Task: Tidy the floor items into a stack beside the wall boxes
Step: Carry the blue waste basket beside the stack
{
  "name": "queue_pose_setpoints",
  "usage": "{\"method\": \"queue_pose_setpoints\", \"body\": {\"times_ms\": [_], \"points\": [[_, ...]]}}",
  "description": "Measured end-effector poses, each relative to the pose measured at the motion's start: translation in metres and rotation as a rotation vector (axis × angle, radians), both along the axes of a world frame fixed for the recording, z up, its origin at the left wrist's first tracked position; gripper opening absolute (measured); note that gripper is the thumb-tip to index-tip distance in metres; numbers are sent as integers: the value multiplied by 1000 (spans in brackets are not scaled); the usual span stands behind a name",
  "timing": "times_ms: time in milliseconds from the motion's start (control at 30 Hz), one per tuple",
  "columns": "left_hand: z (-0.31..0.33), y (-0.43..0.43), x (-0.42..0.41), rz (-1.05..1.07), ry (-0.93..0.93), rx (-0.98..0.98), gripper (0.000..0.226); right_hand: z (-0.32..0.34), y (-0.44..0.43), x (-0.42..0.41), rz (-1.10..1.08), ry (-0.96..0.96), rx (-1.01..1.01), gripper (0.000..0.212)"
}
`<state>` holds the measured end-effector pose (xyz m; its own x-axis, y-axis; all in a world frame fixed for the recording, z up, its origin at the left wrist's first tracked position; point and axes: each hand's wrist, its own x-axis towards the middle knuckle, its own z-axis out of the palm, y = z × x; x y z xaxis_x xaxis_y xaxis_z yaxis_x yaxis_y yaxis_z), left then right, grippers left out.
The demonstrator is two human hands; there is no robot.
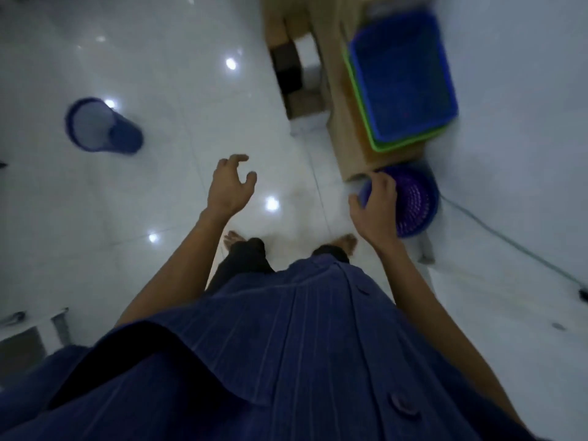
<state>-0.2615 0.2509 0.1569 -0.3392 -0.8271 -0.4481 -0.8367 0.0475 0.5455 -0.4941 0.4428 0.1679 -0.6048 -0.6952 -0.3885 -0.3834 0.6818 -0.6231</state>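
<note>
My right hand (pixel 377 206) grips the rim of a round purple mesh basket (pixel 413 202), held just above the floor beside a tall cardboard box (pixel 345 135). On top of that box rests a blue tray (pixel 402 78) nested in a green tray (pixel 397 143). My left hand (pixel 230 186) hangs over the white tiled floor with fingers spread and nothing in it. A blue bin (pixel 101 125) lies on its side on the floor at the far left. The picture is blurred by motion.
More cardboard boxes (pixel 296 74) stand behind the tall one. A thin cable (pixel 509 240) runs across the floor on the right to a dark plug (pixel 583 293). A low white piece of furniture (pixel 35 326) shows at the left edge. My feet are between the hands.
</note>
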Motion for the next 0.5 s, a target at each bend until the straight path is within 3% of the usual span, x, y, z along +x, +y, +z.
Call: {"method": "queue_pose_setpoints", "body": {"times_ms": [267,500], "points": [[45,-93,229,417,95,-95,46,28,-184,156,255,103,-41,58],[49,-172,364,714,139,-139,46,38,-339,292,491,103,-78,57]]}}
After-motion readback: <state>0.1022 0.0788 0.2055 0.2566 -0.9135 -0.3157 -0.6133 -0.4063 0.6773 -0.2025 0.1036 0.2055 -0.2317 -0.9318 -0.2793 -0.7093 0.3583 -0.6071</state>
